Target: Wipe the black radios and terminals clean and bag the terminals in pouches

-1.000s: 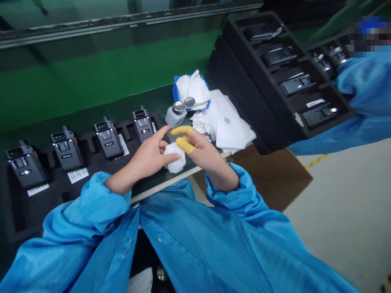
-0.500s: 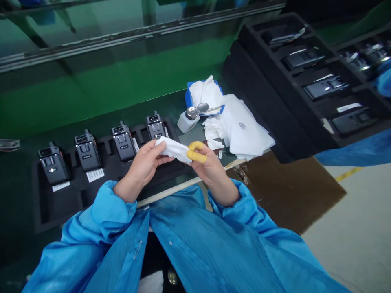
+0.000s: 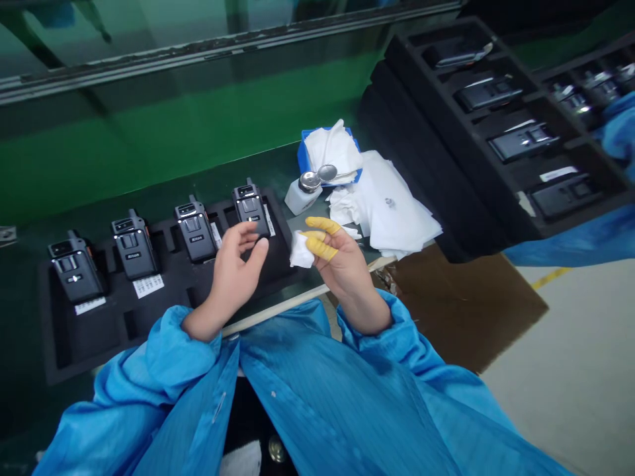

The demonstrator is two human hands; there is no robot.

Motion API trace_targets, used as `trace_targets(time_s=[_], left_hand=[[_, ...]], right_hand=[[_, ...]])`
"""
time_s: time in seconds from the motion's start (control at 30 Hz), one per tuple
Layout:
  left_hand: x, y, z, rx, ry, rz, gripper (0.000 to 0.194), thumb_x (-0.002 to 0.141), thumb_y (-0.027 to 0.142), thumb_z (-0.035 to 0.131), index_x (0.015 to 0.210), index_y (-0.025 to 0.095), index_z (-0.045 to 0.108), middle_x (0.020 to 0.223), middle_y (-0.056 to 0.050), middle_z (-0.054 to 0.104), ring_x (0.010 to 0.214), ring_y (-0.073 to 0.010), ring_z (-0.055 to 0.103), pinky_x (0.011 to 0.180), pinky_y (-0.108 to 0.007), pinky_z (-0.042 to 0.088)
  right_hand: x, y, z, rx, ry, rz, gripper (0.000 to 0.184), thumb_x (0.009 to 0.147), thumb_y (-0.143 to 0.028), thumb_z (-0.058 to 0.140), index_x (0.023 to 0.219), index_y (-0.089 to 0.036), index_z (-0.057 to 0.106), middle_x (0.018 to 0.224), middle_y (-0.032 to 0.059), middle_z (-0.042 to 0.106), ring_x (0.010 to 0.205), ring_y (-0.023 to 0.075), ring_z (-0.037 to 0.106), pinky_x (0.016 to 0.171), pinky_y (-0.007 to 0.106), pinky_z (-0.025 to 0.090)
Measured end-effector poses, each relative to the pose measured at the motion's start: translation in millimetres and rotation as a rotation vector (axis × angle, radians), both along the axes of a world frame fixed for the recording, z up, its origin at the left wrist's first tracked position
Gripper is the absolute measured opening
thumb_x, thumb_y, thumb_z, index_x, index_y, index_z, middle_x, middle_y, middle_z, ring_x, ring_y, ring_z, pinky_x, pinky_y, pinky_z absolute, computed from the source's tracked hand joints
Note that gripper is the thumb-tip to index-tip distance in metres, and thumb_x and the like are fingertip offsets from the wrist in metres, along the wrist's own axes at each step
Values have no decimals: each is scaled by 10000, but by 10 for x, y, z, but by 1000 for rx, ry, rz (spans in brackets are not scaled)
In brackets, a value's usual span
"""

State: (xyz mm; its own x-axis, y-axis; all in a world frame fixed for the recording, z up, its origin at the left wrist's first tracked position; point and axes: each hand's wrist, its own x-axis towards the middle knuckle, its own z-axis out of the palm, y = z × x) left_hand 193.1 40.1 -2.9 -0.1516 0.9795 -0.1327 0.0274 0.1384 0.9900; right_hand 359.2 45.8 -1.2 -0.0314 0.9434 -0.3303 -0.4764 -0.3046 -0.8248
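Note:
My right hand, with yellow finger cots on its fingers, pinches a small bunched white wipe. Fingers apart and holding nothing, my left hand hovers over the black foam tray. Several black two-way radios stand in a row in that tray. The rightmost radio is just beyond my left fingertips, and another radio sits to the left of my hand. White barcode labels lie beside the radios.
A white dispenser bottle with a metal lid stands by a blue box of white wipes. A stack of white sheets lies beside them. Black foam trays holding more devices are stacked at right, near another person's blue sleeve.
My left hand has let go of the white wipe and opened. The wipe, stretched between both hands before, is now bunched in my right fingers.

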Motion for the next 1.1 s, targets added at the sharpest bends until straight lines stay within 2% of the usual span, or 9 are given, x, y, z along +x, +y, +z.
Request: trace_targets(time_s=[0.13,0.33,0.43,0.53,0.6,0.7,0.8,0.93,1.1], left_hand=[[112,-43,-21,-152,-195,-223,407,763,398,725,1088,161,667,1156,-101,705,1099,-232,643,1016,-365,459],[206,-36,-7,-280,-483,-316,503,654,448,831,1054,167,708,1102,-88,733,1054,-240,660,957,-357,495],[225,-24,-1,-350,-525,-251,456,634,382,848,1016,177,707,1001,-61,749,936,-198,685,876,-326,534],[239,-14,16,-381,-542,-201,396,672,317,811,1024,182,688,945,-41,745,892,-174,682,856,-320,544],[239,-11,39,-392,-557,-180,378,705,292,776,1050,184,666,948,-37,736,869,-166,681,852,-332,547],[212,8,64,-428,-556,-185,426,749,305,728,1140,185,608,975,-56,719,861,-181,689,871,-380,543],[148,98,44,-306,-331,-222,513,772,318,695,1244,200,533,1076,-93,683,908,-211,690,909,-410,521],[77,362,-18,105,428,-68,577,735,233,706,1281,174,530,1276,-162,520,1166,-321,567,1037,-445,424],[141,646,-48,69,785,-17,764,728,328,753,1412,169,454,1302,-210,435,1292,-478,422,1049,-548,365]], right_hand=[[-28,9,14,5,5,39,467,531,-308,863,946,-272,654,724,-74,669,666,95,608,627,234,514],[-13,17,-46,85,-103,65,464,589,-359,842,991,-273,626,782,-48,680,706,116,627,672,270,531],[26,-21,-86,252,-373,-28,381,696,-340,778,1049,-289,643,962,2,693,773,134,639,719,309,545],[83,-98,-122,585,-834,-136,233,792,-300,707,1024,-305,708,1107,48,673,933,179,623,844,378,531],[130,-139,-158,793,-1076,-44,181,829,-280,667,989,-315,743,1107,63,676,1011,211,594,903,411,508],[223,-94,-205,885,-1215,187,277,883,-218,532,1032,-315,746,1036,68,679,957,205,594,828,378,524],[338,159,-166,801,-1288,137,318,892,-216,470,1037,-290,744,979,72,648,929,208,585,814,373,505],[418,685,-54,640,-1454,-58,276,892,-298,511,1045,-230,730,982,92,589,967,252,535,878,433,444],[350,1017,-85,668,-1692,70,247,867,-231,493,924,-171,726,953,127,566,949,274,472,872,471,406]])
